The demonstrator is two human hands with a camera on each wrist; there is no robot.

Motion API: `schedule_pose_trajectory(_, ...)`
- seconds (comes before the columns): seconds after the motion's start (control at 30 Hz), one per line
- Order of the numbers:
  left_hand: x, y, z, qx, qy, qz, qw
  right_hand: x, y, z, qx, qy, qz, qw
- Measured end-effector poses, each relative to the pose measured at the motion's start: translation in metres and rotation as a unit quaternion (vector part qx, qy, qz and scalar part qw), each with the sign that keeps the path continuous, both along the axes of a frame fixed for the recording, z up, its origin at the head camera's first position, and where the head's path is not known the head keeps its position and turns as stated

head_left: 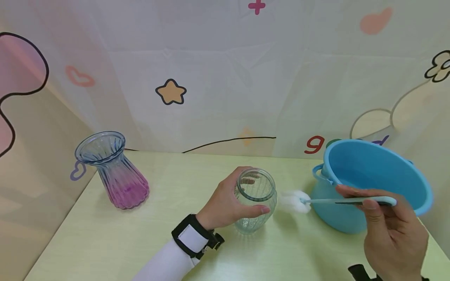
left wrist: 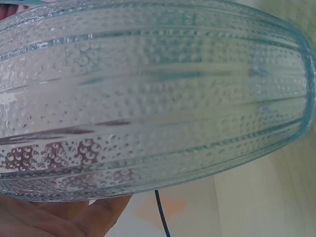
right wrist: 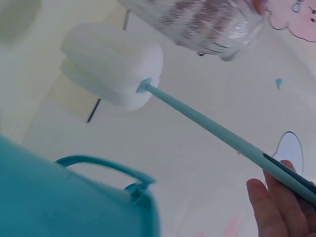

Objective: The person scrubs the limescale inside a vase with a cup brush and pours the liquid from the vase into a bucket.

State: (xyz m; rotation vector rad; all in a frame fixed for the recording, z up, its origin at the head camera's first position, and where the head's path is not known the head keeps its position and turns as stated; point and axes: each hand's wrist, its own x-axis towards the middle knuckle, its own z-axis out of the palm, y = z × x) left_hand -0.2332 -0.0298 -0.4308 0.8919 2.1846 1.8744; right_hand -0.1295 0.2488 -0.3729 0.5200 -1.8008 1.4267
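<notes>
While left hand [head_left: 226, 207] clasps jar [head_left: 259, 198], right hand [head_left: 395, 232] pinches brush [head_left: 325, 201].

Vase [head_left: 123, 175] over by the table's [head_left: 98, 246] back-left corner, bucket [head_left: 334, 218] across near the back-right, jar [head_left: 256, 200] in between them, and there's the brush head [head_left: 298, 201], right of the jar, just left of the bucket!

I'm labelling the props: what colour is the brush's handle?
The handle is light teal with a dark strip, clearest in the right wrist view.

Red character, 9 or g [head_left: 315, 145], on the backdrop [head_left: 218, 97], pink plus sign [head_left: 257, 6] higher up
</notes>
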Motion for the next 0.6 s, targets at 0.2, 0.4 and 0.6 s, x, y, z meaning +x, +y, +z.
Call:
schedule_pose_trajectory(0.2, 0.000, -0.001, -0.001, 0.001, 0.003, 0.002, 1.0000, -0.004, -0.008, 0.017, -0.057, 0.047, 0.091, 0.993)
schedule_pose_trajectory(0.4, 0.000, -0.002, -0.001, -0.009, 0.013, 0.006, 0.9999, -0.010, -0.027, 0.038, -0.140, 0.111, 0.231, 0.956)
schedule_pose_trajectory(0.6, 0.000, -0.002, -0.002, -0.003, 0.010, 0.003, 0.9999, -0.015, -0.027, 0.048, -0.215, 0.151, 0.301, 0.917)
